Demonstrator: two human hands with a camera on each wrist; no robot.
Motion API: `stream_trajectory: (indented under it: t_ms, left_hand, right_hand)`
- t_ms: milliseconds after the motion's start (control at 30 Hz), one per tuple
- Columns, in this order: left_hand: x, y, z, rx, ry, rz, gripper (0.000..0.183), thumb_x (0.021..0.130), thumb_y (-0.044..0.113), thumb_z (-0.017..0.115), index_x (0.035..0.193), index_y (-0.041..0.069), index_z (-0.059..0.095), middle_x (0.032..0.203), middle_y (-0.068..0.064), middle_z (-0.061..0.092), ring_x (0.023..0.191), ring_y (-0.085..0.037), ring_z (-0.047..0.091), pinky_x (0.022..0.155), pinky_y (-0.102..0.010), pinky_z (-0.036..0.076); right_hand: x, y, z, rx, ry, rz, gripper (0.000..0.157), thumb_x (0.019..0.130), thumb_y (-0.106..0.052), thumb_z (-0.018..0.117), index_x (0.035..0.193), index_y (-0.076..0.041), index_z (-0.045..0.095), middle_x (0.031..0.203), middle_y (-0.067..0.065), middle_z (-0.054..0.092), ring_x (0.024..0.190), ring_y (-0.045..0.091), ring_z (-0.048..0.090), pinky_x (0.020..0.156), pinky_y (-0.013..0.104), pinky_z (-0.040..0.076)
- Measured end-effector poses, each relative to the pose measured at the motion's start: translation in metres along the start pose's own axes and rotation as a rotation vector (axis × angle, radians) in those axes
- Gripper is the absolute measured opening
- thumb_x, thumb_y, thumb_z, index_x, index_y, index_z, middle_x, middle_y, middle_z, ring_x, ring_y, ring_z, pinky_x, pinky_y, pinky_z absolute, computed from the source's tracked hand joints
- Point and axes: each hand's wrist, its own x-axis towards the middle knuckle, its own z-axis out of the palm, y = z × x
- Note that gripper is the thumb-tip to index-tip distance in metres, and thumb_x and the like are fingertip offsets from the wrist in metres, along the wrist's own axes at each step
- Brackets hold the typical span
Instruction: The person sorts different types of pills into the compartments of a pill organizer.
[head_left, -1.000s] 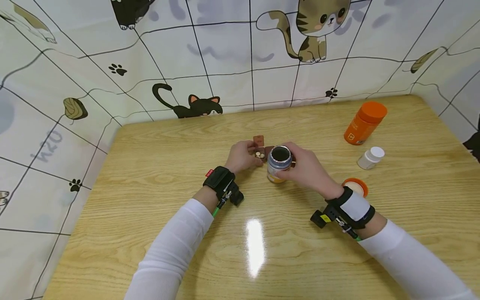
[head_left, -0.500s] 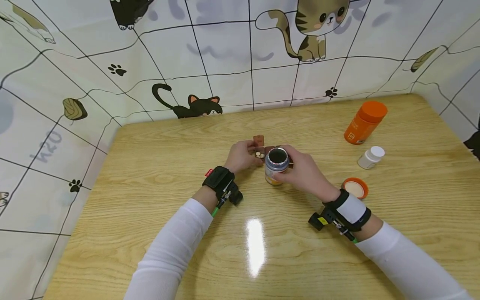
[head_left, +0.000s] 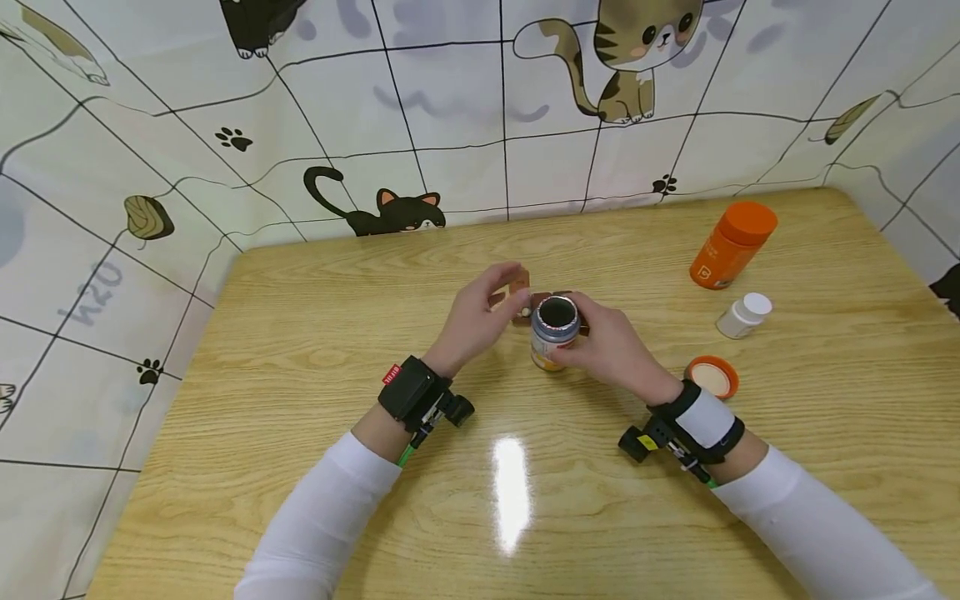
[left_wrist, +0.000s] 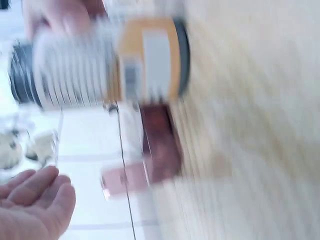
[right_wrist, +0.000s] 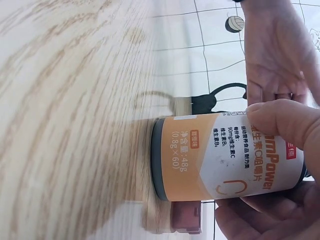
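Note:
My right hand (head_left: 611, 343) grips a vitamin C tablet bottle (right_wrist: 225, 157) with a grey base and an orange and white label. The bottle is upright and uncapped, its dark mouth facing up in the head view. Just behind it on the table lies a small reddish-brown pill box (left_wrist: 162, 145), one lid raised; pale tablets show in a compartment. The bottle partly hides the box. My left hand (head_left: 476, 321) hovers by the box's left side, fingers loosely bent and nothing in them, as the left wrist view also shows.
An upturned orange cap (head_left: 711, 377) lies right of my right hand. Farther right stand a small white bottle (head_left: 744, 315) and a taller orange bottle (head_left: 731, 247). A cat-print curtain (head_left: 450, 125) borders the wooden table (head_left: 337, 333) at the back and sides.
My left hand has let go of the pill box and risen, its fingers loosening. The bottle in my right hand has shifted slightly left, then stayed nearly still.

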Motion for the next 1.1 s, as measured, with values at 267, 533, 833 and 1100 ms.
stream_trajectory:
  t_ms: [267,533,833,1100]
  left_hand:
    - [-0.009,-0.004,0.022,-0.021,-0.165,0.079,0.060,0.077,0.019,0.076,0.130,0.007,0.049,0.124,-0.006,0.055,0.107,-0.010,0.050,0.093,-0.033,0.042]
    - [-0.009,-0.005,0.022,-0.001,-0.152,0.115,0.056,0.078,0.019,0.075,0.128,0.009,0.052,0.121,-0.004,0.057,0.107,-0.007,0.050,0.092,-0.028,0.041]
    - [-0.007,-0.004,0.023,0.024,-0.164,0.085,0.058,0.078,0.013,0.074,0.130,0.004,0.048,0.120,-0.009,0.057,0.107,-0.011,0.052,0.090,-0.025,0.043]
    - [-0.006,-0.003,0.024,0.005,-0.181,0.064,0.060,0.078,0.012,0.074,0.131,0.003,0.046,0.122,-0.010,0.055,0.109,-0.012,0.051,0.091,-0.024,0.042]
  right_hand:
    - [-0.001,0.003,0.001,-0.013,0.010,-0.031,0.058,0.073,-0.008,0.076,0.122,0.003,0.047,0.118,0.021,0.055,0.108,0.031,0.052,0.088,0.046,0.045]
    - [-0.003,0.002,-0.001,-0.014,-0.003,-0.023,0.058,0.074,-0.010,0.075,0.123,0.002,0.047,0.119,0.020,0.055,0.110,0.031,0.050,0.091,0.048,0.043]
    - [-0.034,-0.003,-0.049,-0.457,-0.142,0.191,0.082,0.075,-0.028,0.076,0.130,0.014,0.033,0.126,0.035,0.040,0.110,0.045,0.043,0.089,0.057,0.039]
    - [-0.073,0.035,-0.085,-0.706,-0.280,0.306,0.062,0.066,-0.032,0.080,0.094,0.013,0.048,0.079,0.019,0.047,0.064,0.027,0.047,0.052,0.039,0.044]
